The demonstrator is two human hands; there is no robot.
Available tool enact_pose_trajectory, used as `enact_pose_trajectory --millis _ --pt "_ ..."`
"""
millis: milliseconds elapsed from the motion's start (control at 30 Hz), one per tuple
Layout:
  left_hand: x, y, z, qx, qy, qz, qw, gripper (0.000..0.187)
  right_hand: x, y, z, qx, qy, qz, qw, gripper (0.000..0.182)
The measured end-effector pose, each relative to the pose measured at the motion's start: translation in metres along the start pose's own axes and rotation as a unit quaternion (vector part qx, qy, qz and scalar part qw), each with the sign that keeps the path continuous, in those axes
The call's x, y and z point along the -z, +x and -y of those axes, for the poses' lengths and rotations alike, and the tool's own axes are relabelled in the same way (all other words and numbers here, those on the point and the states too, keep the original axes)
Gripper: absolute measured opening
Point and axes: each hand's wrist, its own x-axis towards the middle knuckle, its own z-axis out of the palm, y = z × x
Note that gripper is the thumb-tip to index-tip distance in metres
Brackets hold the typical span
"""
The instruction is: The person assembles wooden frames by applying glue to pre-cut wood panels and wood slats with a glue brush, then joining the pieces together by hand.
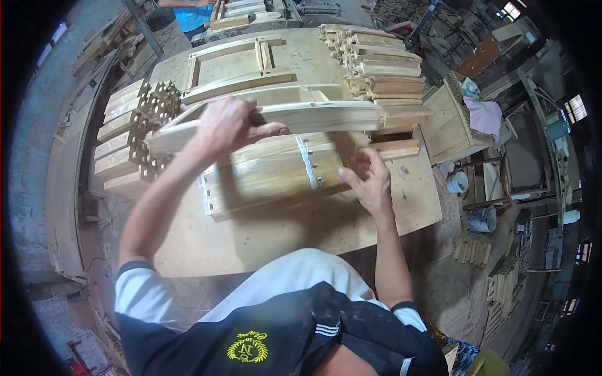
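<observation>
My left hand is closed over the front rail of a pale wooden frame, which is tilted above the workbench. The frame's far rail shows behind the near one. Below it lie several wooden boards side by side, with white stripes that look like glue and dark holes or pegs along their ends. To the right of these boards, my right hand is raised, thumb and fingers apart, with nothing visible in it. It is just below the frame's right end and apart from it.
Notched wooden pieces are stacked at the left. More rails are piled at the back right. Another assembled frame lies at the back of the workbench. Beyond the bench stands a person in a blue shirt.
</observation>
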Motion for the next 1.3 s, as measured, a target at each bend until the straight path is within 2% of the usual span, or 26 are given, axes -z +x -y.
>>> enact_pose_trajectory --millis 67,133,167,200,367,400,433,467,533,600,667,733,833,933,1033,1133,1233,1267,1300 --pt "-0.056 0.025 0.03 0.031 -0.017 0.0 0.999 0.072 -0.01 -0.008 -0.027 -0.047 0.04 -0.011 0.998 0.051" --pt "-0.106 0.042 0.054 0.013 -0.036 0.013 0.999 0.072 -0.011 -0.019 -0.049 -0.079 0.029 0.009 0.996 0.049" --pt "-0.14 0.044 0.068 -0.002 -0.025 -0.069 0.997 0.073 -0.01 -0.023 -0.06 -0.098 0.024 0.018 0.995 0.048" --pt "-0.153 0.05 0.074 0.039 -0.02 -0.029 0.999 0.072 -0.009 -0.026 -0.072 -0.115 0.025 0.017 0.993 0.047" --pt "-0.228 0.099 0.125 -0.001 -0.009 -0.109 0.994 0.076 -0.015 -0.025 -0.107 -0.176 0.012 0.027 0.984 0.042" --pt "-0.242 0.109 0.136 -0.02 0.027 -0.104 0.994 0.074 -0.018 -0.029 -0.11 -0.193 0.001 0.036 0.981 0.041" --pt "-0.25 0.124 0.142 -0.003 0.076 -0.066 0.995 0.074 -0.024 -0.026 -0.116 -0.198 0.03 0.033 0.979 0.041" --pt "-0.265 0.136 0.157 0.016 0.065 -0.068 0.995 0.07 -0.032 -0.021 -0.122 -0.204 0.058 0.03 0.977 0.04" --pt "-0.242 0.144 0.154 0.035 -0.027 -0.135 0.99 0.067 -0.041 -0.01 -0.135 -0.196 0.044 0.022 0.979 0.039" --pt "-0.211 0.142 0.137 0.014 -0.071 -0.116 0.991 0.071 -0.041 -0.004 -0.147 -0.201 0.025 0.014 0.979 0.039" --pt "-0.2 0.128 0.123 0.009 -0.134 -0.111 0.985 0.066 -0.035 0.006 -0.165 -0.21 0.025 0.0 0.977 0.039" --pt "-0.212 0.101 0.112 0.03 -0.275 -0.163 0.947 0.059 -0.023 0.013 -0.195 -0.229 0.039 -0.02 0.972 0.037" --pt "-0.209 0.044 0.09 0.084 -0.309 -0.169 0.932 0.044 -0.001 0.036 -0.232 -0.319 0.073 -0.166 0.93 0.036" --pt "-0.22 -0.022 0.078 0.141 -0.342 -0.182 0.911 0.033 0.013 0.074 -0.255 -0.412 0.056 -0.233 0.879 0.048" --pt "-0.227 -0.078 0.056 0.186 -0.393 -0.172 0.884 0.029 0.014 0.107 -0.21 -0.439 -0.091 -0.237 0.862 0.073" --pt "-0.217 -0.107 0.011 0.226 -0.419 -0.147 0.867 0.027 0.016 0.142 -0.245 -0.48 -0.046 -0.284 0.829 0.093" --pt "-0.206 -0.12 -0.027 0.202 -0.409 -0.144 0.878 0.024 0.016 0.155 -0.276 -0.431 -0.132 -0.321 0.833 0.097" --pt "-0.2 -0.122 -0.04 0.202 -0.411 -0.141 0.878 0.024 0.022 0.152 -0.282 -0.448 -0.074 -0.312 0.835 0.093" --pt "-0.186 -0.121 -0.061 0.219 -0.418 -0.139 0.871 0.023 0.033 0.149 -0.261 -0.46 -0.019 -0.298 0.836 0.089"
